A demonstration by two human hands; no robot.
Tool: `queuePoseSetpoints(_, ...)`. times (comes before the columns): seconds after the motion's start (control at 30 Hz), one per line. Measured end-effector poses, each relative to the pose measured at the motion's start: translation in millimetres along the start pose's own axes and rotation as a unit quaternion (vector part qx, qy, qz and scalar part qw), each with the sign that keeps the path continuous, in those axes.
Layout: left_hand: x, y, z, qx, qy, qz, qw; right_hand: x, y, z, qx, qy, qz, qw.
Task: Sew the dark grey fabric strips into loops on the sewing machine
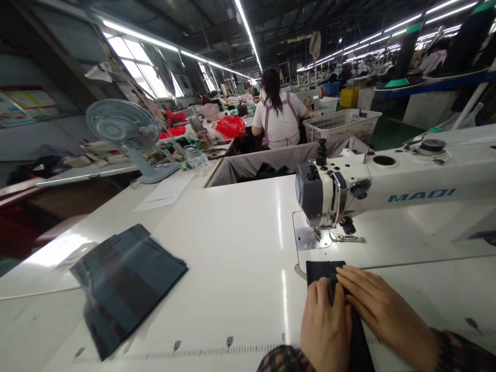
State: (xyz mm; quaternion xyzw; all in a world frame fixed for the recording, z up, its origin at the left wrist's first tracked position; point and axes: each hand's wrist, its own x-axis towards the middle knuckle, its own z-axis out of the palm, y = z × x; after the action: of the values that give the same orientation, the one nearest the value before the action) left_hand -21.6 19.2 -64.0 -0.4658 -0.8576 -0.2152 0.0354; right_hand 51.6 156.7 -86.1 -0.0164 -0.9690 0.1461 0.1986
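Observation:
A narrow folded strip of dark fabric (325, 269) lies on the white sewing table, in front of the sewing machine's needle area. My left hand (326, 323) is over its near part, fingers bent and pressed down on the cloth. From the right, my right hand (387, 305) reaches across with its fingers together, and the fingertips pinch the strip's right edge beside my left fingers. Both hands hide much of the fabric, including my thumbs. The sewing machine (387, 181) stands just beyond, its presser foot (318, 233) a little above the strip's far end in view.
A stack of dark fabric pieces (132, 284) lies on the left of the table (225, 248). Behind are a fan (122, 124), a paper sheet (165, 192) and a cloth-lined bin (232, 170). A person (281, 111) sits facing away beside a white basket (343, 124).

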Motion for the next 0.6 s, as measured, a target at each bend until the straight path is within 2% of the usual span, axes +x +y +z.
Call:
queuePoseSetpoints(0.1, -3.4, 7.7, 2.6, -0.048, 0.022, -0.022, 0.998, -17.0, -4.8, 4.0, -0.044, -0.025, -0.021, 0.999)
queuePoseSetpoints(0.17, -6.1, 13.3, 3.4, -0.073, 0.041, -0.045, 0.995, -19.6, -6.5, 5.8, -0.059, -0.032, -0.018, 0.998)
queuePoseSetpoints(0.23, -9.2, 14.5, 0.7, -0.096, 0.037, -0.053, 0.993, -18.8, -7.2, 6.4, -0.069, -0.035, -0.019, 0.997)
queuePoseSetpoints(0.33, -14.1, 3.0, -11.4, -0.110, 0.023, -0.066, 0.991, -16.6, -8.0, 5.1, -0.091, -0.030, -0.026, 0.995)
queuePoseSetpoints(0.4, -16.4, -9.3, -21.6, -0.093, 0.028, -0.116, 0.988, -14.7, -9.3, 4.2, -0.101, -0.024, -0.031, 0.994)
queuePoseSetpoints(0.5, -14.7, -18.9, -31.2, -0.075, -0.009, -0.174, 0.982, -8.9, -12.6, 5.4, -0.097, -0.014, -0.032, 0.995)
queuePoseSetpoints(0.6, -5.7, -10.6, -28.3, -0.024, -0.056, -0.162, 0.985, -1.0, -15.7, 8.8, -0.072, -0.002, -0.023, 0.997)
